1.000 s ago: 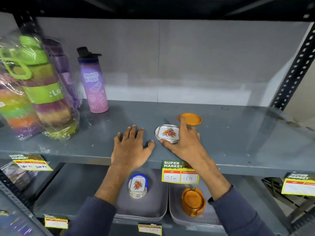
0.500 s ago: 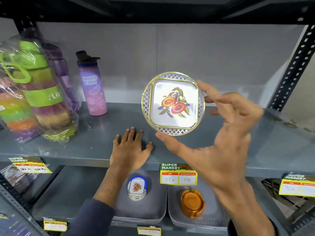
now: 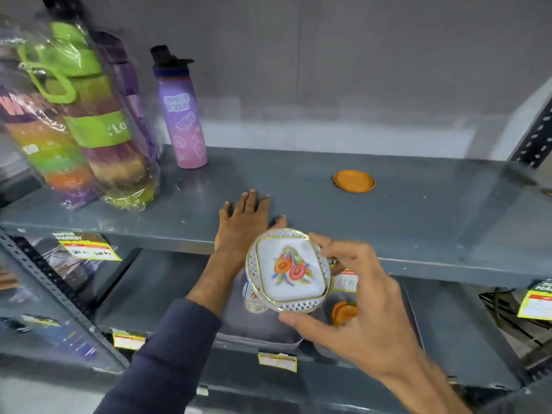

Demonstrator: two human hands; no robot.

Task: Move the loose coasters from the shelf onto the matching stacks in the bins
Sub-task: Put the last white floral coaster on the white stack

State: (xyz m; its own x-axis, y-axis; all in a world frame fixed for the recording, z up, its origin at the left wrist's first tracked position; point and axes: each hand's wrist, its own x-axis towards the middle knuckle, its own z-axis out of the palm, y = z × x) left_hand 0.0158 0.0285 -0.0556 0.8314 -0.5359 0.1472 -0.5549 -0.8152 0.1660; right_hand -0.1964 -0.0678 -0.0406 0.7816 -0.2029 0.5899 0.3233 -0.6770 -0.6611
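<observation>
The right hand (image 3: 355,312) holds the floral coaster (image 3: 288,270) by its rim, thumb under the near edge and fingertips (image 3: 321,240) on the far edge, in the air in front of the upper shelf (image 3: 418,210) and above the bins on the lower level. The grip is a light edge pinch on a thin, glossy disc tilted toward the camera, so the likeliest slip is the coaster pivoting out between thumb and fingers and dropping edge-first into the grey bin (image 3: 260,333). The matching floral stack (image 3: 254,297) shows only as a sliver behind the held coaster, so the landing is partly blind; set down off-centre, it could slide off or nudge the stack askew. The orange stack (image 3: 345,312) sits just beside it in the neighbouring bin, and a drift rightward would mix the designs. The left hand (image 3: 243,225) lies flat and open on the shelf edge, holding nothing. The loose orange coaster (image 3: 354,181) waits on the shelf, well apart.
</observation>
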